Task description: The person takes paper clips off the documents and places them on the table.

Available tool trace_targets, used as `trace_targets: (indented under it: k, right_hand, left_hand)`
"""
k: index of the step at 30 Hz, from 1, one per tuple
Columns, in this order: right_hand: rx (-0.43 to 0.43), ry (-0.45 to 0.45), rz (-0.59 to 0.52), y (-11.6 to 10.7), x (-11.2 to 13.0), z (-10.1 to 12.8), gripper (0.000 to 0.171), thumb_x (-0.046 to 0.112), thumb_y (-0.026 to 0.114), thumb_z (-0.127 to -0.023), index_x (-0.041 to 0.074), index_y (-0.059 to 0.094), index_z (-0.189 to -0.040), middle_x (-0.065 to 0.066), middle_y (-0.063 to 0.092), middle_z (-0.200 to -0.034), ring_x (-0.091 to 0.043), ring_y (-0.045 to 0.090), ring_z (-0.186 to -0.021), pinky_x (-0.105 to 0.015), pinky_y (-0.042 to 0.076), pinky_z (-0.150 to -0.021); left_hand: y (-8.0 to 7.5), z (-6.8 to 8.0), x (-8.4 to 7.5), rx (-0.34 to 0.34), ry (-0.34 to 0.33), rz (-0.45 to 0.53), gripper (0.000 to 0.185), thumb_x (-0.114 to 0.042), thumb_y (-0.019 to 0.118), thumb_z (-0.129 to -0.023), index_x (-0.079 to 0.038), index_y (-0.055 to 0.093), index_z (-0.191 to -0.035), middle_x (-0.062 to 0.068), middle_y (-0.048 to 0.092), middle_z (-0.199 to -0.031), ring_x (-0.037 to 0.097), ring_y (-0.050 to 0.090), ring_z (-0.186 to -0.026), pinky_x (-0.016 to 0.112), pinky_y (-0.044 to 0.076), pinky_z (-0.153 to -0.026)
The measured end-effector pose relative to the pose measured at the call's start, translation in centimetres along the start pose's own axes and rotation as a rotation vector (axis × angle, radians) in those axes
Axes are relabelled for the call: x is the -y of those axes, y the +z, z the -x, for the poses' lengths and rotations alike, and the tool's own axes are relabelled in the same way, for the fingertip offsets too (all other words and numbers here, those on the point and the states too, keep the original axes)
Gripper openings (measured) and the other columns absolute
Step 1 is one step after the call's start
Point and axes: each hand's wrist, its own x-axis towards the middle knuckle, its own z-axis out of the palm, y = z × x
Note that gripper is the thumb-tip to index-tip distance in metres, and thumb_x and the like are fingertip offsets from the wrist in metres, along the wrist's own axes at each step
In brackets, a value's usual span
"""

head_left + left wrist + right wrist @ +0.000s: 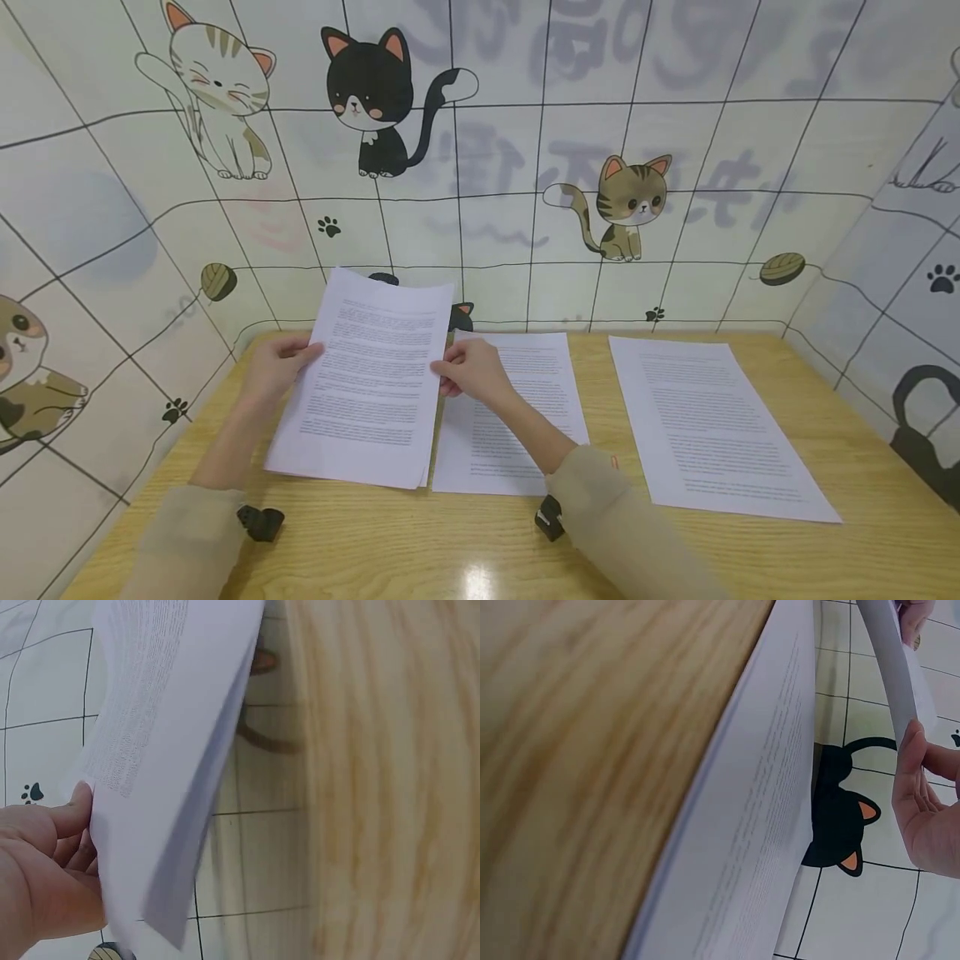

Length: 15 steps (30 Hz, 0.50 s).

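Several printed sheets of paper (367, 375) are held tilted up off the table, loosely stacked, with a second edge showing at the lower right. My left hand (276, 367) pinches their left edge between thumb and fingers; in the left wrist view the hand (52, 862) grips the edge and the sheets (172, 787) part at one corner. On the right edge, my right hand (474, 371) pinches the same sheets. Beneath my right forearm a middle pile of printed paper (517, 417) lies on the table, partly hidden; the right wrist view shows this paper (742, 802) from its edge.
Farther right, another printed sheet (712, 433) lies flat on the wooden table (390, 542). Walls (495, 233) covered with cartoon cats and grid lines rise behind the table and at both sides. A small black device (261, 522) sits at the left wrist.
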Motion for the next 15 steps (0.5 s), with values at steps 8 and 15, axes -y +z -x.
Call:
trace_targets:
  k: [8, 15]
  right_hand:
    - [-0.018, 0.044, -0.015, 1.8, -0.4, -1.3, 0.013, 0.003, 0.074, -0.090, -0.008, 0.069, -0.093, -0.009, 0.070, -0.066, -0.031, 0.073, -0.066, -0.036, 0.060, -0.064]
    - [0.008, 0.104, -0.007, 3.1, -0.8, -2.4, 0.010, 0.000, 0.074, -0.089, -0.006, 0.070, -0.084, -0.008, 0.068, -0.061, -0.022, 0.071, -0.057, -0.033, 0.060, -0.062]
  left_hand:
    - [-0.9, -0.6, 1.6, -0.004, -0.010, -0.036, 0.043, -0.030, 0.067, -0.100, 0.002, 0.065, -0.127, 0.017, 0.066, -0.108, 0.015, 0.064, -0.079, 0.026, 0.054, -0.064]
    - [-1.5, -1.3, 2.6, 0.056, -0.064, -0.057, 0.044, -0.030, 0.064, -0.101, 0.003, 0.061, -0.131, 0.016, 0.066, -0.109, 0.018, 0.064, -0.084, 0.028, 0.053, -0.067]
